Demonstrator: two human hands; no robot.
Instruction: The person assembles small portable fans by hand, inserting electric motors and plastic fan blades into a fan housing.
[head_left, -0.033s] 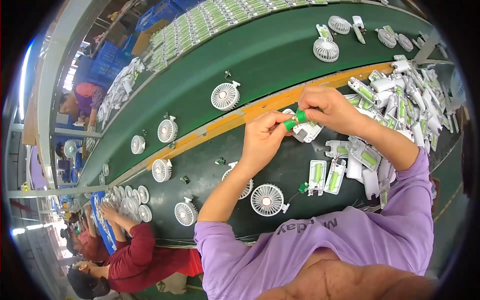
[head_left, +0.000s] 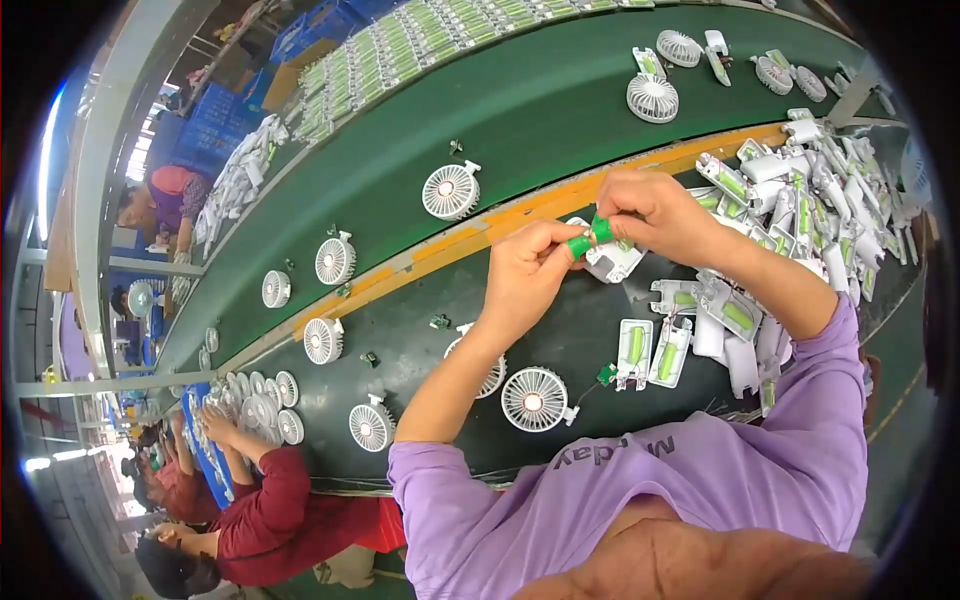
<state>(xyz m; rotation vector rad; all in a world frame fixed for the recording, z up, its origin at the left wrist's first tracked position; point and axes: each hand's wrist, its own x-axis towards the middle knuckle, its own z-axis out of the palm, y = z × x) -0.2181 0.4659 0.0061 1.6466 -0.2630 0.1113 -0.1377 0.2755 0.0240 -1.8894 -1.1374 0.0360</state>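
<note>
- Although the head view comes a moment after the picture before it, hardly anything differs: both hands keep the same pose and the parts lie where they lay, so the work in hand seems, as a judgement, to be at the same point.
- The left hand [head_left: 527, 272] is closed in a narrow pinch, thumb and fingers on the left end of a small green item [head_left: 579, 248].
- The right hand [head_left: 648, 213] pinches the item's other end, its fingertips covering part of it; a tan bit shows between the two green ends.
- The green item is held above the tabletop [head_left: 560, 325], near the orange ledge [head_left: 450, 253], with a white casing [head_left: 615, 264] just behind and below; whether item and casing touch, I cannot tell.
- Nearer the body, a white fan head [head_left: 534, 400] lies beside a green circuit board [head_left: 607, 375] and an open casing [head_left: 634, 355] with a light-green cell in it. A heap of casings [head_left: 840, 215] spreads to the right.
- As for writing, the purple shirt [head_left: 500, 535] bears dark lettering, upside down in this view. Any marks on the blue crates [head_left: 208, 118] are too small to read, and no brand can be made out.
</note>
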